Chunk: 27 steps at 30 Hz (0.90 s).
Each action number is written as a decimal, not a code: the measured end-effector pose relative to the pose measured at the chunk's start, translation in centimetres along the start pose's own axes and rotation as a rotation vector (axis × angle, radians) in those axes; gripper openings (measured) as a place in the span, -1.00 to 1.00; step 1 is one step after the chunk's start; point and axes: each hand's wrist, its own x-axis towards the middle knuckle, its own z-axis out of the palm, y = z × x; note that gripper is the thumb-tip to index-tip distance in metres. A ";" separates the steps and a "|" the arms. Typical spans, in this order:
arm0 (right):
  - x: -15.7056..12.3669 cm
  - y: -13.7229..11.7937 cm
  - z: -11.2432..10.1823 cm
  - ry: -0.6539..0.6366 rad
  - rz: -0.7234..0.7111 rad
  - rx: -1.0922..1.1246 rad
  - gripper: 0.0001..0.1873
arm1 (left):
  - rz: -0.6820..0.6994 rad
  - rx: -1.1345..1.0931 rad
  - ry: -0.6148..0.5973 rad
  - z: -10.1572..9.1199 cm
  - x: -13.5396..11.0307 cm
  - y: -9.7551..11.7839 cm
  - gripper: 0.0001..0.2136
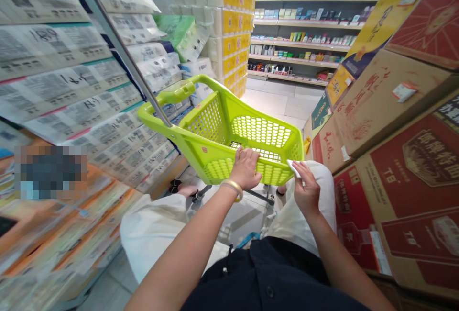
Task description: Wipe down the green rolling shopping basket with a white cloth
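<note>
A dark shirt (265, 277) is nearest the camera, with pale trousers (154, 234) seen below it. A green plastic shopping basket (215, 122) is held in front of the body, its near rim gripped by the left hand (245, 168), with the fingers curled closed over it. A gold-coloured bangle (232, 189) is worn on that wrist. The right hand (306, 189) is partly closed, and a piece of white paper (293, 168) is pinched in it just beside the basket's rim. A metal handle (122, 52) is raised from the basket. Red cartons (394, 177) are stacked to the right, printed packs (71, 72) to the left, and shelves of goods (304, 24) are seen ahead.
</note>
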 end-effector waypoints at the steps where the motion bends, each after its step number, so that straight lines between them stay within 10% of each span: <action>1: 0.0 0.1 -0.1 0.004 0.011 -0.009 -0.60 | 0.004 0.000 -0.006 0.1 0.2 0.1 -0.61; 27: 1.0 0.6 2.3 0.086 0.034 0.003 -0.57 | 0.002 0.056 -0.105 -0.5 4.5 -2.2 -0.58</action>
